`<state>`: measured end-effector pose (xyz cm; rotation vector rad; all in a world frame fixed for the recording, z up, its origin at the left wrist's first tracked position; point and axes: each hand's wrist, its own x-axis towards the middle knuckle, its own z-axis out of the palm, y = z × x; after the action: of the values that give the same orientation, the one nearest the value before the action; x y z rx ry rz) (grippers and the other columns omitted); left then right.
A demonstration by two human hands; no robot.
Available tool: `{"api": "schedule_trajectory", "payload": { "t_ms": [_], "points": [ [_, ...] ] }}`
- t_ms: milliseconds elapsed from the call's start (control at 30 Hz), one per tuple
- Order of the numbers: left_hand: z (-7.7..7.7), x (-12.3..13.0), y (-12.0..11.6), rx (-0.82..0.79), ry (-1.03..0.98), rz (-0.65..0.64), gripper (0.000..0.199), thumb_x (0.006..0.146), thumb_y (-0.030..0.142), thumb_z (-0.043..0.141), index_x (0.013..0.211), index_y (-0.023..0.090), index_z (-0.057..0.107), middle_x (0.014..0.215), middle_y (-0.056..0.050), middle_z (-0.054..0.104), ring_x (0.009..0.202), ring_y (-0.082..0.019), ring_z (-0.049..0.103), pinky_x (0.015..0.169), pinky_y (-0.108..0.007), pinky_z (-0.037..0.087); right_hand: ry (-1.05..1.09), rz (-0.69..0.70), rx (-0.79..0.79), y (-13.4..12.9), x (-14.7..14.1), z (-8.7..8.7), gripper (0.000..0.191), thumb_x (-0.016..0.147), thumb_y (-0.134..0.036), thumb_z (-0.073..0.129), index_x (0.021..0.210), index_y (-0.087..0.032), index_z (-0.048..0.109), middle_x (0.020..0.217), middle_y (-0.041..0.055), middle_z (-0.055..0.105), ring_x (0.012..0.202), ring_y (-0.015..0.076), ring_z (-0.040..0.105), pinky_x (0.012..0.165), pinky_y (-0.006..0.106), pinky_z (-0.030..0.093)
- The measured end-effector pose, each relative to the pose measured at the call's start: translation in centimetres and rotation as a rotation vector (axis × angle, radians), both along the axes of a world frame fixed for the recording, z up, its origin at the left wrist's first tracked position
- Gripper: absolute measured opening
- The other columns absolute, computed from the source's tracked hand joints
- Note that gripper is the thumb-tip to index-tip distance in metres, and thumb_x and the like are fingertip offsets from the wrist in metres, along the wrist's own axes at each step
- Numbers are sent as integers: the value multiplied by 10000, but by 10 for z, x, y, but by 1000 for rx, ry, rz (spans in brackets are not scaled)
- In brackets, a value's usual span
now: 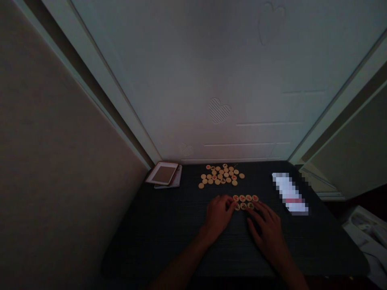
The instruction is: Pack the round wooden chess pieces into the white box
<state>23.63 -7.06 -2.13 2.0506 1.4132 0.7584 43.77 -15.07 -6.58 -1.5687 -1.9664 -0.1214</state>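
Curling partly closed, the left hand (218,212) has its fingertips at the left end of two short rows of round pieces on the dark table (163,237); in the dim view I cannot tell whether it grips one. The far row (242,198) has four red-marked pieces, the near row (243,206) three dark-marked. The right hand (269,228) is loosely open, fingers spread, fingertips at the rows' right side. Beyond lies a loose cluster (221,172) of similar pieces, mostly blank.
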Motion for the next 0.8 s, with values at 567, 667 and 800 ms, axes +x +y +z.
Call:
{"api": "schedule_trajectory", "payload": {
  "t_ms": [567,667,800],
  "points": [
    [7,-43,18,159,58,-165,216,1009,241,488,1135,240,663,1179,-64,673,997,-212,688,884,-339,567,143,86,-151,138,12,57,307,969,-276,523,1217,-200,686,1238,120,701,1165,262,637,1026,446,493],
    [5,-33,31,215,105,-144,348,989,206,509,1328,243,574,1449,-94,555,1197,-262,645,991,-404,553,149,83,-182,156,8,53,205,933,-231,566,1049,-197,732,1082,111,744,1035,240,673,954,398,517],
    [0,-26,37,227,154,-148,430,982,179,508,1410,213,522,1506,-124,528,1290,-299,599,1042,-457,533,194,70,-219,153,7,51,145,910,-213,597,956,-202,734,978,92,753,927,222,682,891,378,530]
  ]
}}
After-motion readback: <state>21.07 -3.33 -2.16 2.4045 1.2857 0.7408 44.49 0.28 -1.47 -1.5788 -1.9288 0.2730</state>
